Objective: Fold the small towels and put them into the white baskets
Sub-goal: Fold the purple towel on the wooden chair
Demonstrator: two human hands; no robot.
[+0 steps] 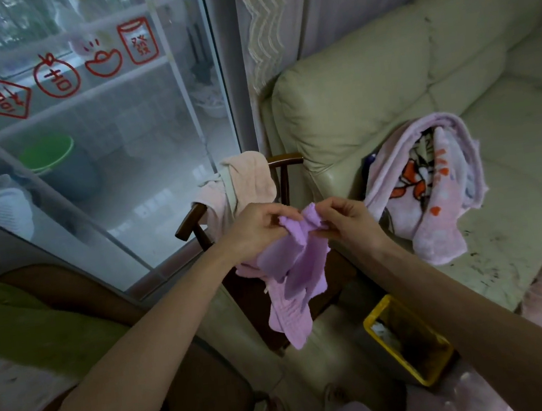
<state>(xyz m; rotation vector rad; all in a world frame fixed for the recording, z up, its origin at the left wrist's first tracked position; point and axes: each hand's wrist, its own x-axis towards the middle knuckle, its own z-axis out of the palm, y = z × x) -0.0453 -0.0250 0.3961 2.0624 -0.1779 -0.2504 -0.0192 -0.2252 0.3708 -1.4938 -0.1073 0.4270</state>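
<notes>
A small purple towel hangs crumpled in the air in front of me, above a dark wooden chair. My left hand grips its upper edge on the left, and my right hand pinches the same edge just to the right, the two hands almost touching. A pale pink towel is draped over the chair's backrest. More pink cloth lies on the seat behind the purple towel. No white basket shows clearly near the hands.
A cream sofa stands to the right, with a patterned pink blanket heaped on its seat. A yellow bin sits on the floor below my right forearm. A glass sliding door is to the left, with a green cushion at lower left.
</notes>
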